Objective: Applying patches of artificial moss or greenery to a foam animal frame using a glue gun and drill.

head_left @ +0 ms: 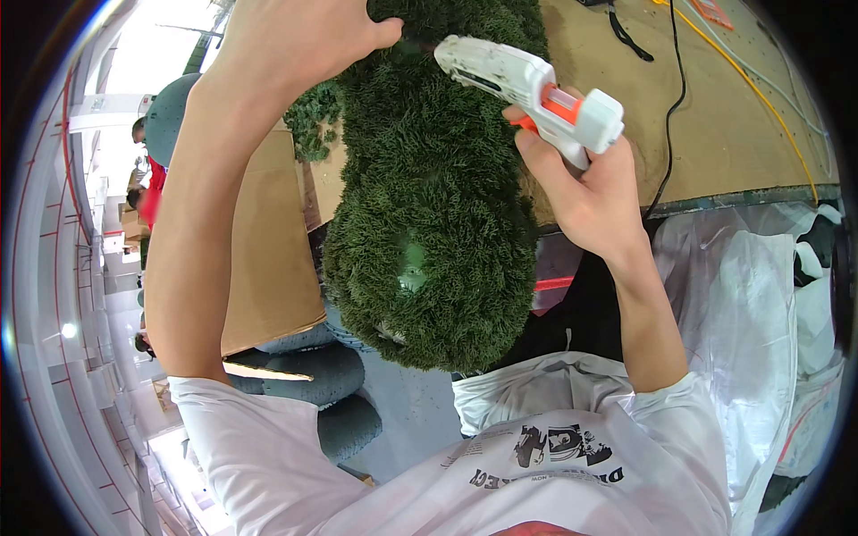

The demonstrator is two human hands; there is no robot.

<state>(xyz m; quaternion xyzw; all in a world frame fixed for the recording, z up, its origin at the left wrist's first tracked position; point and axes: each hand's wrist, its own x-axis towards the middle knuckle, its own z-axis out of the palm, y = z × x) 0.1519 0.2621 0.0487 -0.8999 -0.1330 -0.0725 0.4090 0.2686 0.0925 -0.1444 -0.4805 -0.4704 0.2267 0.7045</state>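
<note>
A white glue gun (pixel 509 76) with an orange trigger is gripped in my right hand (pixel 585 179). Its nozzle points left, close over a long, dense green mass of artificial foliage (pixel 429 205). This bushy piece runs from the top of the head view down toward my body, and a paler green spot shows through near its rounded lower end. My left hand (pixel 308 40) is at the upper left of the foliage, its thumb stretched out over the greenery. The other left fingers are cut off by the top edge.
A brown table top (pixel 715 116) lies right, crossed by a black cable (pixel 677 107) and a yellow cord (pixel 769 89). Cardboard (pixel 268 259) and a small green sprig pile (pixel 313 121) are left. Dark green rolls (pixel 326 380) lie below; white plastic sheeting (pixel 728 295) hangs right. People (pixel 147 192) stand far left.
</note>
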